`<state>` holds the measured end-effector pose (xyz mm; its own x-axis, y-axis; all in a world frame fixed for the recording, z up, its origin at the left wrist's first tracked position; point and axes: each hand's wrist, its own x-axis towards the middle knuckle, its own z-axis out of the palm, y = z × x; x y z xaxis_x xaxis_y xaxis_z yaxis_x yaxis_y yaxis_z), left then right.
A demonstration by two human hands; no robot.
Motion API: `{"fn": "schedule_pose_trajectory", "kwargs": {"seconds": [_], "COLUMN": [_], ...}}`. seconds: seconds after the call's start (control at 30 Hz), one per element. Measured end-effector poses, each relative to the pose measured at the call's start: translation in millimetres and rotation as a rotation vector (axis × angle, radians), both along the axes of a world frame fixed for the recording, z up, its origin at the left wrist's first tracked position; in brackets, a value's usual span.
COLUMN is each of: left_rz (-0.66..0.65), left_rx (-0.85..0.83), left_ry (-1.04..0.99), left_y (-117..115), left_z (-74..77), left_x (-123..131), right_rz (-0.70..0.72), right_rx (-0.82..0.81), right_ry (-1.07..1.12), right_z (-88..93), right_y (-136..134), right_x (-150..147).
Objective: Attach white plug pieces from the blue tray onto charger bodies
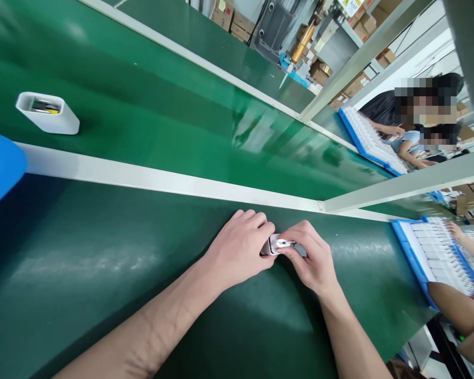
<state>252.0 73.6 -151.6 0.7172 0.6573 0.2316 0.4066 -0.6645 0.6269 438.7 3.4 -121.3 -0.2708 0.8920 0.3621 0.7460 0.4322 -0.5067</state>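
The small white part (277,244) sits pinched between both hands just above the dark green work surface (102,273), near the white rail (161,181) that divides that surface from the green conveyor belt (161,105). The left hand (240,250) is curled closed over the part's left end, fingers folded down; the right hand (312,260) grips its right end between thumb and fingertips. The part's long axis appears to run left to right between the 2 hands, though most of it is hidden by the fingers. Both hands are in contact, neither nearer. On the belt, well apart to the upper left, lies 1 white casing (47,112). A blue bin (0,166) shows at the left edge. To the right, blue trays (438,258) of white parts sit beside a co-worker's arm (458,305).
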Motion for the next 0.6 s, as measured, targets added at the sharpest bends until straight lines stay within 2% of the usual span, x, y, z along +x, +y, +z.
{"fn": "schedule_pose_trajectory", "kwargs": {"seconds": [0.23, 0.6], "left_rz": [0.002, -0.001], "left_rx": [-0.003, 0.007], "left_ry": [-0.001, 0.007], "left_y": [-1.3, -0.1], "left_z": [0.2, 0.9], "left_x": [-0.7, -1.2], "right_rz": [0.000, 0.031], "right_rx": [-0.054, -0.043], "right_ry": [0.010, -0.002], "right_z": [0.8, 4.7], "right_y": [1.2, 1.7], "right_x": [-0.1, -3.1]}}
